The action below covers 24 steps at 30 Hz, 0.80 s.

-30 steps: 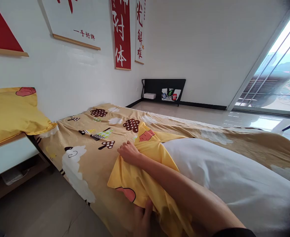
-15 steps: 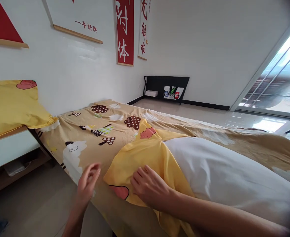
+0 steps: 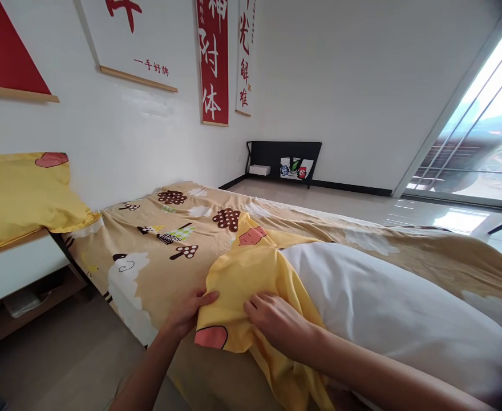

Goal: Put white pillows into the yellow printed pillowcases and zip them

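Observation:
A yellow pillowcase [image 3: 238, 279] with pink peach prints is bunched around the near end of a white pillow [image 3: 353, 291] lying on the bed. My left hand [image 3: 190, 311] pinches the pillowcase's left edge, thumb on top and the other fingers underneath. To the right, my right hand [image 3: 272, 319] is closed on the same cloth, its fingers curled into the fabric. Loose folds of the case hang down below my right wrist. The pillow's far right end runs into the dark corner of the view.
A brown patterned sheet [image 3: 161, 285] covers the bed. At the left, another yellow pillow [image 3: 20, 194] rests above a white-fronted drawer [image 3: 15, 268]. A black folded frame [image 3: 285, 151] leans against the back wall, beside a window [image 3: 469, 120]. Scrolls [image 3: 214, 68] hang on the wall.
My left hand has moved right from beside the pillowcase and taken hold of its left edge. My right hand has shifted slightly right, still on the cloth. The view has tilted up a little.

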Each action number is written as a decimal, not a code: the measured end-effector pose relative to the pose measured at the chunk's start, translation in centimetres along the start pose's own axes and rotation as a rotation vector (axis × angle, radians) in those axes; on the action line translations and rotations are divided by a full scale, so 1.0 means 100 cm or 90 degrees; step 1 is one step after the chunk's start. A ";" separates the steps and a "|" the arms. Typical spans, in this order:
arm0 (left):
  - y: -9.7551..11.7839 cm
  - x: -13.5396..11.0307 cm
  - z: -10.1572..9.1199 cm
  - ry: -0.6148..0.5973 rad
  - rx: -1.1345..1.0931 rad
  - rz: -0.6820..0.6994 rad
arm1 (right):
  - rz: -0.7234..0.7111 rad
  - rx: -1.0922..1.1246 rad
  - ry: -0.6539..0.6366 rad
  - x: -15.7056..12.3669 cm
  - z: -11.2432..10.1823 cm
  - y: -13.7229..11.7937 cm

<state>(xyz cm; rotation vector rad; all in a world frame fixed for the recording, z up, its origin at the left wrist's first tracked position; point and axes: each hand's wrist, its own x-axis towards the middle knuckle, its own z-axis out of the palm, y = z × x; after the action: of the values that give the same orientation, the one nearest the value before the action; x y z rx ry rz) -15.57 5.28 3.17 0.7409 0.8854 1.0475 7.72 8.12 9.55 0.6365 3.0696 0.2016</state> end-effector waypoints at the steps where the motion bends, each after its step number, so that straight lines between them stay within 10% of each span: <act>1: 0.000 0.000 0.003 0.011 -0.039 -0.004 | 0.004 0.006 -0.007 -0.001 -0.003 0.002; 7: 0.004 0.008 0.013 0.134 -0.109 0.009 | 0.072 -0.013 0.040 -0.019 0.001 0.010; 15: 0.016 0.015 -0.020 0.247 0.175 0.127 | 0.282 -0.098 0.312 -0.111 0.015 0.016; 24: 0.025 0.014 0.041 0.123 0.278 0.056 | 0.401 0.373 0.160 -0.130 0.021 -0.022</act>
<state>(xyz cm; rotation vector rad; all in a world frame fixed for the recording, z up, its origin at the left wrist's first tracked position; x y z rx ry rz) -12.67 7.02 6.82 1.0624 1.2798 1.0260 18.86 1.26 6.85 1.7037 3.0171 -0.6995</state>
